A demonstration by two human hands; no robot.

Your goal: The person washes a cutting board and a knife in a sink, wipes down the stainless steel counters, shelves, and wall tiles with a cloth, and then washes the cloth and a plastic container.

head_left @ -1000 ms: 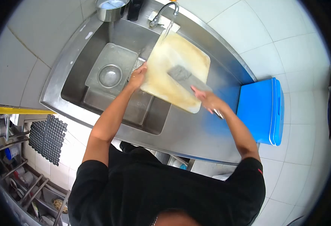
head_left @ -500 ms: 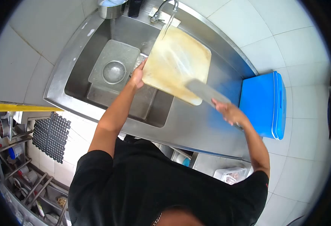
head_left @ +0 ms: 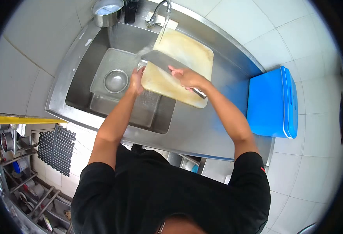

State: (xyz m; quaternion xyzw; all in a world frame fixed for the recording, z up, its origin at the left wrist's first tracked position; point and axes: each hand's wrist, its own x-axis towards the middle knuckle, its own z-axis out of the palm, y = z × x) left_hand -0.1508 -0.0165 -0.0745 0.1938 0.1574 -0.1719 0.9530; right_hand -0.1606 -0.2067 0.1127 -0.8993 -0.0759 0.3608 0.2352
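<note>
A yellowed white cutting board (head_left: pixel 195 52) lies tilted across the sink's right edge and the steel counter. My left hand (head_left: pixel 136 81) grips its left edge. My right hand (head_left: pixel 187 79) is closed on a cleaver (head_left: pixel 165 62), whose wide grey blade lies over the board with its tip near the left edge. The dark handle end sticks out under my right wrist. Water runs from the tap (head_left: pixel 164 7) at the board's far corner. The blade hides the middle of the board.
A round metal bowl (head_left: pixel 116 81) sits on a flat grey piece (head_left: pixel 105 62) in the sink (head_left: pixel 81 70). A metal pot (head_left: pixel 107 17) and a black container (head_left: pixel 130 11) stand at the back left. A blue cooler box (head_left: pixel 269 103) is at the right.
My right hand has carried the cleaver from the board's right edge leftward across it to its left side. My left hand still holds the board. The view has shifted slightly.
</note>
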